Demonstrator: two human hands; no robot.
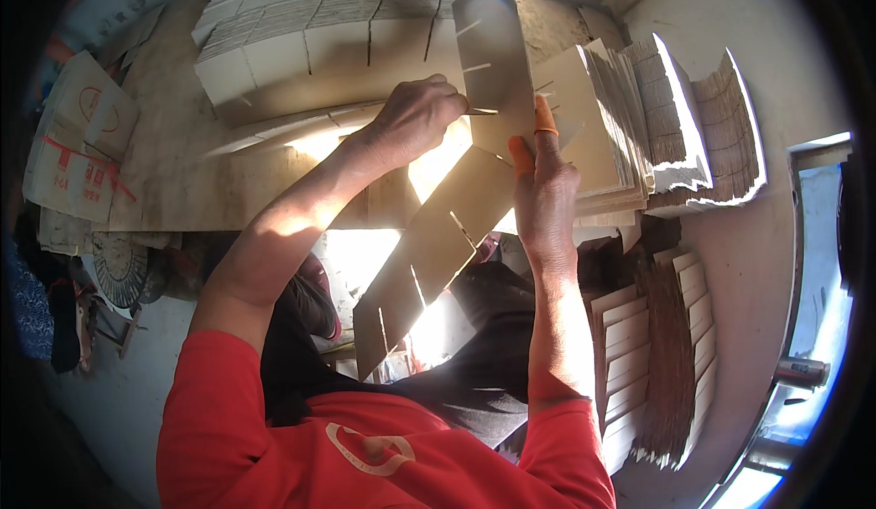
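Two slotted cardboard strips are in front of me. One strip (497,39) points up and away, and another strip (401,276) slants down to the lower left. They meet near my right hand (547,189), which is closed on them at their right side. Orange covers sit on the thumb and a finger of this hand. At the left edge of the upper strip, my left hand (420,116) is closed with its fingertips pinched at a slot. Whether the strips are interlocked is hard to see.
A wooden table (169,144) carries long stacks of slotted cardboard (319,57) at the back. More cardboard sheets (598,125) stand on the right, with further bundles (630,363) below them. A printed carton (78,144) is at the left, above a round fan-like grille (121,270).
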